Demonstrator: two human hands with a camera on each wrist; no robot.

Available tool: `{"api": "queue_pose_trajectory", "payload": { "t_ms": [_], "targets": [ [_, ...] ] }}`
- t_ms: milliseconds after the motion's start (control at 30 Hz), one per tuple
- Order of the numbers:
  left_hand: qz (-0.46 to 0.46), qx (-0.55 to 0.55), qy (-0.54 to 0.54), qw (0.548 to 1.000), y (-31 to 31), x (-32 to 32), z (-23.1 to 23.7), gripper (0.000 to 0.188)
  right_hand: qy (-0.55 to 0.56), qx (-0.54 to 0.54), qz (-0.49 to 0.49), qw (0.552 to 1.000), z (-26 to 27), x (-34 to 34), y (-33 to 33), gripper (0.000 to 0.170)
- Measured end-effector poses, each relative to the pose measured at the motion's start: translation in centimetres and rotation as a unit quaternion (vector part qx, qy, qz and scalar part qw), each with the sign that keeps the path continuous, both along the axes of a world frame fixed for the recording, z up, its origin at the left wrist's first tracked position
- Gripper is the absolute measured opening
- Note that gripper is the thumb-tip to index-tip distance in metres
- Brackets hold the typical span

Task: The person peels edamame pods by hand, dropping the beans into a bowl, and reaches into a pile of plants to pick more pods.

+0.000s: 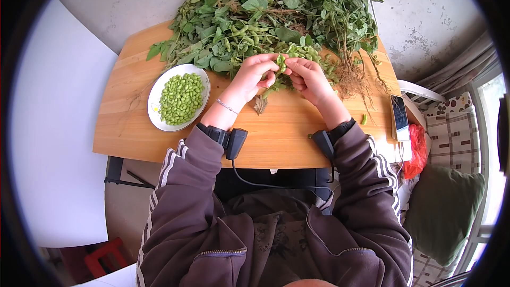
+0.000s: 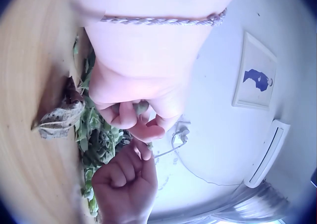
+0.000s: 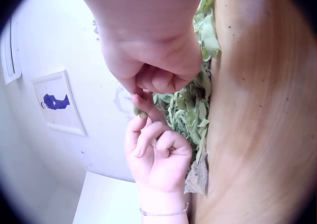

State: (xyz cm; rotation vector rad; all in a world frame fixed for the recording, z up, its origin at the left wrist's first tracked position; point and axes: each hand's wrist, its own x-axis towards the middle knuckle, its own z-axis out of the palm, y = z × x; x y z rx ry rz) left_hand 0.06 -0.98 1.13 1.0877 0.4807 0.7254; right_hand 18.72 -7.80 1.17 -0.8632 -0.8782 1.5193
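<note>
A green soybean pod (image 1: 281, 62) is pinched between the fingertips of both hands, above the front of the plant heap. My left hand (image 1: 249, 78) grips the pod's left side with thumb and forefinger, the other fingers curled. In the left wrist view something small and green (image 2: 141, 106) shows among that hand's curled fingers. My right hand (image 1: 313, 81) pinches the pod's right side, its remaining fingers folded into the palm. Left of the hands stands a white plate (image 1: 152, 110) piled with shelled green soybeans (image 1: 181, 98).
Leafy soybean plants (image 1: 228, 32) with pods and roots (image 1: 355, 77) cover the table's back. Empty-looking pods (image 1: 303, 52) lie just behind the hands. A dry leaf (image 1: 260, 104) lies near the left wrist, a loose pod (image 1: 364, 119) and a phone (image 1: 399, 111) to the right.
</note>
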Motion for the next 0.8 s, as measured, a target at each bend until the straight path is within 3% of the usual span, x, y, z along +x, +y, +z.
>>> {"api": "queue_pose_trajectory", "payload": {
  "t_ms": [267, 433, 533, 633, 800],
  "targets": [
    [0.067, 0.067, 0.053, 0.994, -1.0, 0.4, 0.5, 0.034, -0.126, 0.048, -0.111, 0.985, 0.2, -0.5, 0.0, 0.018],
    [0.061, 0.13, 0.054, 0.988, -0.6, 0.5, 0.1, 0.032, -0.308, 0.158, -0.198, 0.917, -0.4, -0.2, 0.3, 0.022],
    [0.071, 0.141, 0.059, 0.986, -0.6, 0.4, 0.1, 0.03, -0.371, 0.172, -0.207, 0.889, -0.2, -0.2, 0.2, 0.024],
    [0.082, 0.14, 0.054, 0.985, -0.6, 0.5, 0.0, 0.029, -0.405, 0.148, -0.222, 0.874, 0.3, -0.4, -0.1, 0.025],
    [0.09, 0.139, 0.05, 0.985, -0.5, 0.5, -0.2, 0.027, -0.362, 0.113, -0.207, 0.902, 0.1, -0.4, 0.0, 0.028]
  ]
}}
